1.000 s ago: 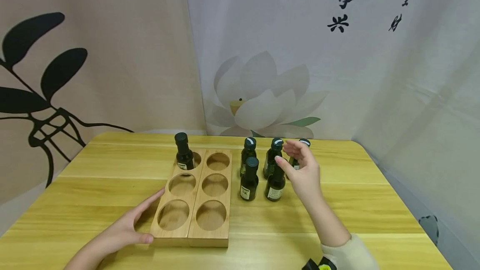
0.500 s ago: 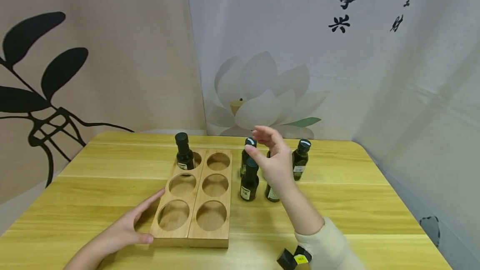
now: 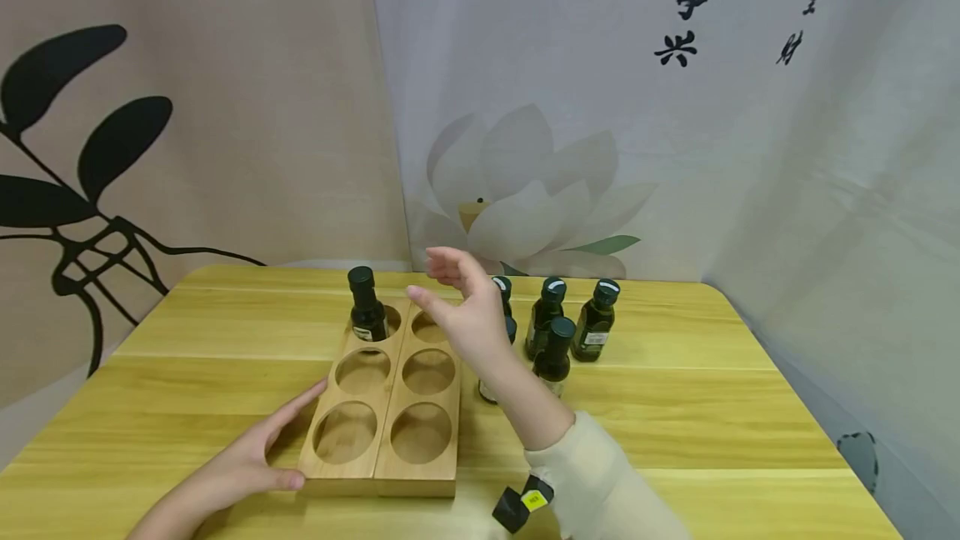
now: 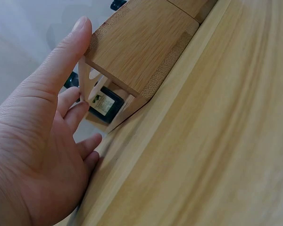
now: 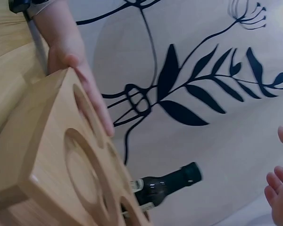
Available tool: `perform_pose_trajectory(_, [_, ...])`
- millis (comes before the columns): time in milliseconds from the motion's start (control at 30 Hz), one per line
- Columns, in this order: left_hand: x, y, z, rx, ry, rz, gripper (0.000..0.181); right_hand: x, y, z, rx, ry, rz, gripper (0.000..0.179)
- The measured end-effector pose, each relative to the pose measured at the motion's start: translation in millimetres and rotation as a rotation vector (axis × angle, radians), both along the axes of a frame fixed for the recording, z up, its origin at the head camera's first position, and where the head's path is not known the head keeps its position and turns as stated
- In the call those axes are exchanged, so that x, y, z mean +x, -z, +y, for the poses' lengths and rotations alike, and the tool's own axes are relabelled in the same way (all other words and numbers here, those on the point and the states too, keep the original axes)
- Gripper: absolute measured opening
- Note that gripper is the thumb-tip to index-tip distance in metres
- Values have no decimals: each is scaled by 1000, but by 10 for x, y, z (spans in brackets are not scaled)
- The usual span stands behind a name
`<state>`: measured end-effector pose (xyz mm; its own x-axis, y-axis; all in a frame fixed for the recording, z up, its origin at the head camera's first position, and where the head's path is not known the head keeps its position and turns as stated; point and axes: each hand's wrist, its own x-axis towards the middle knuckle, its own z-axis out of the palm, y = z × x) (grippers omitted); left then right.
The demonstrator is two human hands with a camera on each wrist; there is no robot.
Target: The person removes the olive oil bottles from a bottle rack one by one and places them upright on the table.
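Observation:
A wooden bottle rack [image 3: 416, 473], two side-by-side pieces with round holes, stands on the table. One dark bottle [image 3: 367, 307] with a black cap sits in its far-left hole, tilted slightly. My left hand [image 3: 232, 465] rests against the rack's near-left corner, thumb at the front and forefinger stretched along the side. In the left wrist view, the thumb of the left hand [image 4: 42, 117] lies on the rack's edge. My right hand [image 3: 472, 319], fingers spread in a loose curve and holding nothing, hovers over the rack's right far part. The right wrist view shows its fingertips [image 5: 276, 181].
Several dark bottles stand right of the rack, among them a back-right bottle [image 3: 596, 323], a back-middle bottle [image 3: 547, 319] and a front bottle [image 3: 555, 357]. My right forearm partly hides others. A printed cloth [image 3: 525, 65] hangs behind the table [image 3: 675, 423].
My right hand has moved left, from over the standing bottles to above the rack's far part, still holding nothing. The left hand, rack and bottles have stayed in place.

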<state>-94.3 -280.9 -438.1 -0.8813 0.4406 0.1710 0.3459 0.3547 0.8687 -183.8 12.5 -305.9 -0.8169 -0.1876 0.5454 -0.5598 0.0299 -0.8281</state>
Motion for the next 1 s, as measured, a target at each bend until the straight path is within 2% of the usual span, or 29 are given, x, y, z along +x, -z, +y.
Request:
perform_pose_trajectory(133, [16,-9,-11,13,8,-10,85,-107,106,-184,40,-17,-18,44])
perform_pose_trajectory(300, [6,-3,-10,-19,1,31,86,-202,188,-368,62,-16,-72,45])
perform_pose_trajectory(500, [2,0,-1,-4,12,-8,84,-306,301,-552,87,10,-167,46])
perform_pose_trajectory(767, [-11,12,5,-18,13,9,84,-475,444,-748,134,45,-199,46])
perform_pose_trajectory(1000, [-10,19,0,-9,12,14,84,-550,515,-867,130,73,-250,47])
